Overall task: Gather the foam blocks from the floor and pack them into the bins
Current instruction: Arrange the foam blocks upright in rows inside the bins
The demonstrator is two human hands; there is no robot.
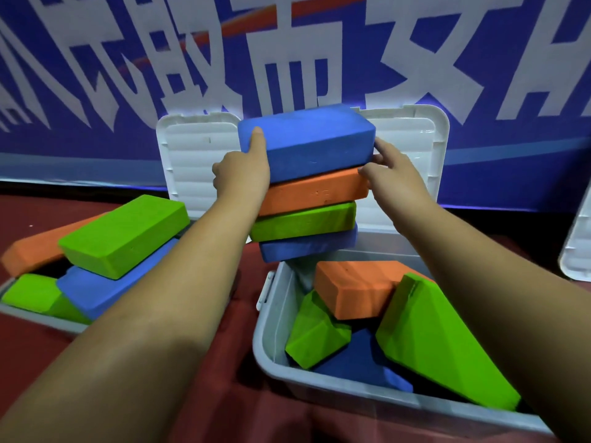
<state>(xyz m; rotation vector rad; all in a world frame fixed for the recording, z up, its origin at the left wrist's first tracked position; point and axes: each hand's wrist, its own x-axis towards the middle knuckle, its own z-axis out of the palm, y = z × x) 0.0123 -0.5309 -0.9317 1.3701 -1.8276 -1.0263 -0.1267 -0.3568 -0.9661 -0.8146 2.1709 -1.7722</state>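
Foam blocks (pixel 307 187), stack of four: blue, orange, green, blue. Head view: you hold it above the grey bin (pixel 271 330), left hand (pixel 243 174) clasping its left end, right hand (pixel 393 174) its right. Further blocks lie inside; second bin (pixel 38 318) at left likewise.

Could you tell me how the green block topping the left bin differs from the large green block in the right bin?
The left green block lies almost flat, broad face up; the right green block is tipped steeply. The left one tops a blue block, above the rim of the left bin; the right one sits down inside the right bin. Both are bright green, and neither is held.
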